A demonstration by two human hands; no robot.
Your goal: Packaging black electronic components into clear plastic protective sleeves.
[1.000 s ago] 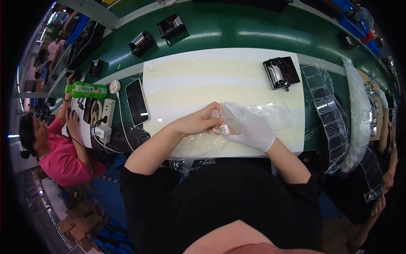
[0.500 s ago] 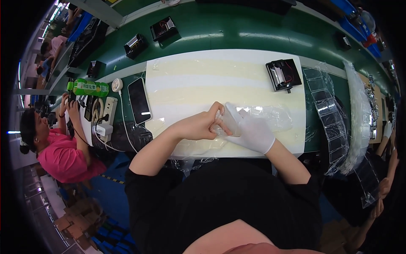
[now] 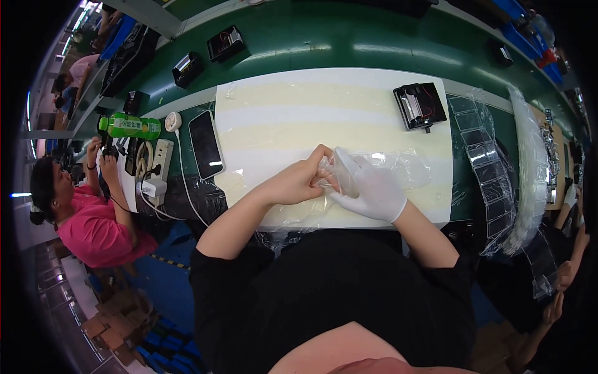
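Note:
Bare, with bent fingers, my left hand (image 3: 303, 179) grips a clear plastic piece (image 3: 341, 177) above the white mat. My right hand (image 3: 372, 192), in a white glove, closes on the same piece from the right, its thumb and fingers around the near and far sides. The plastic's exact shape is partly hidden by the fingers. Behind the gloved hand, clear film (image 3: 416, 169) lies crumpled on the mat. Farther off, on the mat's right side, sits a black open housing (image 3: 420, 106) with a silvery part and red wires.
A white mat (image 3: 280, 124) covers the bench. Left of it are a phone (image 3: 205, 144), a power strip (image 3: 162, 165) and a green bottle (image 3: 132, 127). Clear plastic trays (image 3: 489, 181) hang at the right. Black housings (image 3: 225, 43) sit on the green belt. A co-worker (image 3: 96, 215) sits left.
My right fingers have spread a little around the clear plastic, which has turned between my hands. The black housings on the green belt have shifted left.

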